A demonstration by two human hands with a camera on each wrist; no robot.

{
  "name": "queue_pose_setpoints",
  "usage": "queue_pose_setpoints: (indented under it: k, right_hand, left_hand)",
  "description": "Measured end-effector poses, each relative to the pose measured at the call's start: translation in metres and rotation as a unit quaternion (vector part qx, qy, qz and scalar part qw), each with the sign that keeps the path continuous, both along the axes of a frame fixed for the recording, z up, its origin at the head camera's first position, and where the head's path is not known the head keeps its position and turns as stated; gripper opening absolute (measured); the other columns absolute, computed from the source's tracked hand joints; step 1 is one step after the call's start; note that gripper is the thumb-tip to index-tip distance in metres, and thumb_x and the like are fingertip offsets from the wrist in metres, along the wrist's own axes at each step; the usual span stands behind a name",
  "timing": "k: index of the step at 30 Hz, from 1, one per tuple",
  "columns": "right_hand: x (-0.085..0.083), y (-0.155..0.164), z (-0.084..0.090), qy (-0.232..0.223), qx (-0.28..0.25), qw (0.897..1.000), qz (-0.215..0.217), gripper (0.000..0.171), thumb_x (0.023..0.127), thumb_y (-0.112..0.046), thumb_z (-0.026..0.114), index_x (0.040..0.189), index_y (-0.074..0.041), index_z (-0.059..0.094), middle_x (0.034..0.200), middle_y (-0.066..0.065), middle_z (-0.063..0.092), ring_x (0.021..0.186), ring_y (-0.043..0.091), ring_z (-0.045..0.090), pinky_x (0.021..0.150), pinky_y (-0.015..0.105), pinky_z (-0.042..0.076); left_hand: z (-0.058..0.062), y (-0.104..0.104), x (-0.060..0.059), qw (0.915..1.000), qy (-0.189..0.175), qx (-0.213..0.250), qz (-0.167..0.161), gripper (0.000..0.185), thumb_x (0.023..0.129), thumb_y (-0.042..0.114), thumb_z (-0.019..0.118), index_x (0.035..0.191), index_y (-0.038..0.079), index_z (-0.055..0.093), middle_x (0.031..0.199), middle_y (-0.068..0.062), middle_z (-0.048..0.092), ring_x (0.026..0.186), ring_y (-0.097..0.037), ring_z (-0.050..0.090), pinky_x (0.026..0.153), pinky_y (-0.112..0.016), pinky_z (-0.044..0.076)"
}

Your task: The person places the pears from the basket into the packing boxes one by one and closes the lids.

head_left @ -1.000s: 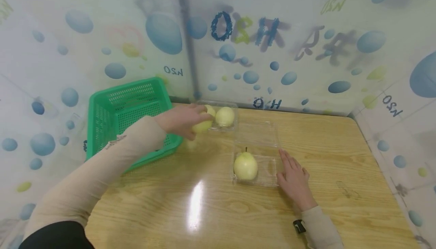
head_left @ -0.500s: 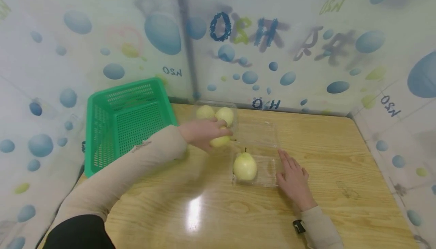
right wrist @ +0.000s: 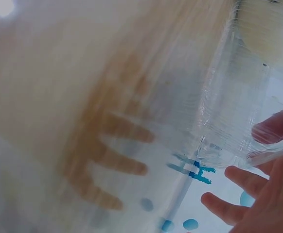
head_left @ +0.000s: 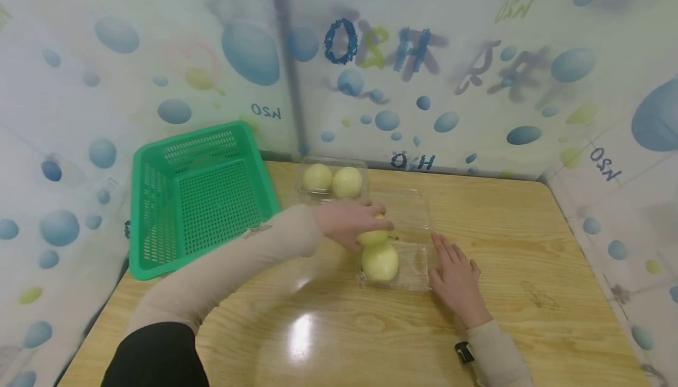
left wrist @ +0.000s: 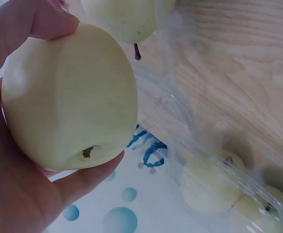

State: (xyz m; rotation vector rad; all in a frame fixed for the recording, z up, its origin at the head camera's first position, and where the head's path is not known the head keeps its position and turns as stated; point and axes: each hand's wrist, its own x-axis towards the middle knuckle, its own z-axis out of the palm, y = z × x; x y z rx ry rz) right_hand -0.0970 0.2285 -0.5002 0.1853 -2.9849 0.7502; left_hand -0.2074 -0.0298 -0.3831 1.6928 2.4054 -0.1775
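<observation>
My left hand point(head_left: 352, 222) grips a pale yellow pear point(head_left: 375, 236) point(left wrist: 68, 97) and holds it just over the open clear plastic clamshell point(head_left: 415, 269) in the middle of the table. Another pear point(head_left: 379, 262) lies in the left half of that clamshell, right below the held one. My right hand point(head_left: 458, 278) rests flat on the table with straight fingers against the clamshell's right edge point(right wrist: 229, 145). Behind, a second clear box point(head_left: 332, 181) holds two pears.
A green perforated basket point(head_left: 196, 193) stands at the table's back left, tilted against the wall. Bubble-patterned walls close in the wooden table point(head_left: 529, 257) on the left, back and right. The table's front edge is near me.
My left hand has carried the pear from beside the back box rightward and toward me, to just above the pear in the open clamshell. The right hand has stayed put.
</observation>
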Motion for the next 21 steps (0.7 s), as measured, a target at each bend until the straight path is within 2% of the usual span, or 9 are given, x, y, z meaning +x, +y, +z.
queue_pose_setpoints:
  k: [4, 9, 15, 18, 21]
  right_hand:
    - [0.0, 0.0, 0.001, 0.002, 0.008, 1.0, -0.003, 0.066, 0.09, -0.009, 0.05, 0.152, -0.006, 0.027, 0.152, 0.019, 0.031, 0.133, 0.047, 0.027, 0.096, 0.077, 0.015]
    - [0.0, -0.001, 0.002, 0.001, 0.015, 1.0, -0.005, 0.066, 0.09, -0.01, 0.05, 0.152, -0.005, 0.027, 0.152, 0.019, 0.031, 0.133, 0.048, 0.027, 0.096, 0.077, 0.016]
    - [0.001, -0.001, 0.002, -0.002, 0.019, 1.0, -0.004, 0.066, 0.09, -0.01, 0.051, 0.152, -0.005, 0.027, 0.152, 0.02, 0.031, 0.134, 0.047, 0.027, 0.096, 0.076, 0.016]
    - [0.0, -0.001, 0.002, -0.003, 0.021, 1.0, -0.003, 0.066, 0.091, -0.011, 0.051, 0.152, -0.005, 0.026, 0.152, 0.02, 0.03, 0.134, 0.047, 0.027, 0.096, 0.077, 0.016]
    - [0.0, -0.001, 0.002, -0.002, 0.023, 1.0, -0.001, 0.066, 0.091, -0.012, 0.051, 0.152, -0.006, 0.026, 0.153, 0.019, 0.03, 0.134, 0.048, 0.027, 0.096, 0.077, 0.016]
  left_hand:
    - [-0.005, 0.013, 0.002, 0.9999, -0.011, -0.01, 0.003, 0.081, 0.074, 0.028, 0.082, 0.145, 0.022, 0.044, 0.143, -0.011, 0.043, 0.12, -0.027, 0.048, 0.093, -0.037, 0.048]
    - [-0.007, 0.031, 0.006, 0.9994, -0.021, -0.029, 0.002, 0.082, 0.076, 0.03, 0.082, 0.146, 0.023, 0.041, 0.143, -0.009, 0.041, 0.116, -0.025, 0.05, 0.086, -0.034, 0.05]
    - [-0.008, 0.049, 0.007, 0.999, -0.019, -0.04, -0.001, 0.08, 0.08, 0.034, 0.078, 0.149, 0.025, 0.038, 0.147, -0.008, 0.037, 0.122, -0.026, 0.047, 0.093, -0.039, 0.048]
    - [-0.01, 0.056, 0.007, 0.9991, -0.016, -0.039, -0.009, 0.08, 0.081, 0.034, 0.077, 0.149, 0.026, 0.036, 0.146, -0.007, 0.036, 0.12, -0.024, 0.047, 0.091, -0.037, 0.048]
    - [-0.013, 0.063, 0.007, 0.9989, -0.017, -0.037, -0.023, 0.079, 0.082, 0.031, 0.077, 0.149, 0.025, 0.036, 0.146, -0.007, 0.036, 0.123, -0.025, 0.045, 0.095, -0.038, 0.047]
